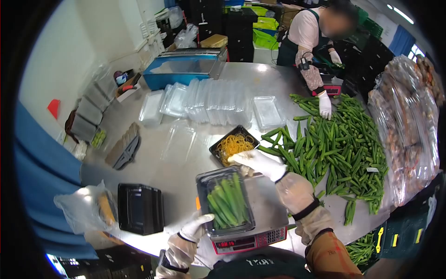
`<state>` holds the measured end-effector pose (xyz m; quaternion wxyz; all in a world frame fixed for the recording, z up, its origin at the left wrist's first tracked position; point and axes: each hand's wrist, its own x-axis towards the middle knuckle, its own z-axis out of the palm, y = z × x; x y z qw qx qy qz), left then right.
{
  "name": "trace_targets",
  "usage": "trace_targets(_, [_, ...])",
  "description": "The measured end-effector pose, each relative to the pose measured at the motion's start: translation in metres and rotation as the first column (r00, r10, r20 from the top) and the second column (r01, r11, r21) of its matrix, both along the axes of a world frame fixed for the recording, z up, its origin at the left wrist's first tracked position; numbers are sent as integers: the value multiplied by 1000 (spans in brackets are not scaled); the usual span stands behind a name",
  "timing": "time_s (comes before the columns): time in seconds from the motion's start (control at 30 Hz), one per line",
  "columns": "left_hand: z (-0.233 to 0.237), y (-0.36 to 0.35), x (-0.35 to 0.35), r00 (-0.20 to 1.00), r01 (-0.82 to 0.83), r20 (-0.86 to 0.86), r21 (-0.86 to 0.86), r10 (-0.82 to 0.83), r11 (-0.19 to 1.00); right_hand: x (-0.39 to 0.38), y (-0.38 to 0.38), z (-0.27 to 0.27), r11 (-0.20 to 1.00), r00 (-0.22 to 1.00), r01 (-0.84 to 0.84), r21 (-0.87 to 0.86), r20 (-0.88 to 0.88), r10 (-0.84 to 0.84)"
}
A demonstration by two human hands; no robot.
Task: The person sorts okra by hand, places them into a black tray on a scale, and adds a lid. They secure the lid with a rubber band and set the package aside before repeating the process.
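White cloth gloves cover both of my hands. My left hand (197, 227) grasps the near left edge of a black tray (203, 188), its thumb lying over the rim. The tray is a shallow, glossy plastic rectangle, tilted a little, and inside it a row of ridged, tapering okra pods (227, 200) lies lengthwise. It sits above the smooth metal plate of a red-fronted scale (248, 242) at the near side of the bench (153, 162); I cannot tell whether it rests on it. My right hand (260, 162) reaches over the near right edge of a square black dish (251, 136), fingers at a springy tangle of thin yellow rubber bands (233, 143); I cannot tell whether they pinch one.

The bench is brushed, reflective metal. To the left stand nested black trays (139, 209), stiff and smooth-walled, beside a crumpled clear bag (83, 209). On the far side, thin clear plastic lids (213, 100) lean in a tight, ribbed row. To the right spreads a loose heap of green okra (344, 149), where a co-worker's gloved hand (325, 108) rests at the far edge, near shiny wrinkled plastic bags (404, 135).
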<state>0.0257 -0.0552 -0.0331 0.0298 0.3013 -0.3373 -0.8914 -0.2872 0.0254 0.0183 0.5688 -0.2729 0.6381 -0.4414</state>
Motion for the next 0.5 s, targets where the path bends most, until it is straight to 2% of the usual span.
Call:
trace_targets(0.03, [-9, -1, 3, 996, -87, -6, 62, 88, 994, -13, -17, -33, 993, 976, 115, 19, 183, -117])
trace_targets(0.07, [-28, -3, 14, 980, -185, -30, 200, 195, 962, -19, -33, -67, 977, 968, 174, -126, -159, -193])
trace_targets(0.1, [-43, -11, 17, 953, -271, -36, 338, 301, 901, -21, -46, -97, 945, 833, 178, -274, -470, -293])
trace_targets(0.13, [-24, -10, 8, 916, -310, -115, 407, 385, 859, -26, -56, -120, 966, 748, 150, -213, -615, -251])
trace_targets(0.17, [-35, -14, 7, 858, -392, -135, 450, 496, 802, -28, -62, -134, 981, 643, 130, -142, -741, -193])
trace_targets(0.23, [-28, -26, 5, 848, -285, -298, 440, 438, 851, -17, -64, -136, 998, 256, 49, 30, -967, 16])
trace_targets(0.27, [-30, -29, 2, 814, -396, -249, 424, 525, 815, -15, -69, -146, 980, 138, 62, 191, -974, 182])
trace_targets(0.3, [-23, -31, -3, 800, -435, -250, 384, 545, 814, -20, -72, -148, 940, 200, 32, 339, -924, 326])
trace_targets(0.37, [-22, -36, -6, 761, -494, -270, 348, 590, 797, -25, -78, -174, 948, 230, 115, 296, -937, 264])
trace_targets(0.47, [-26, -45, -6, 778, -464, -277, 350, 563, 814, -28, -74, -161, 952, 290, 120, 283, -927, 239])
trace_targets(0.5, [-21, -46, -7, 787, -463, -268, 338, 555, 819, -31, -73, -158, 966, 279, 122, 228, -942, 187])
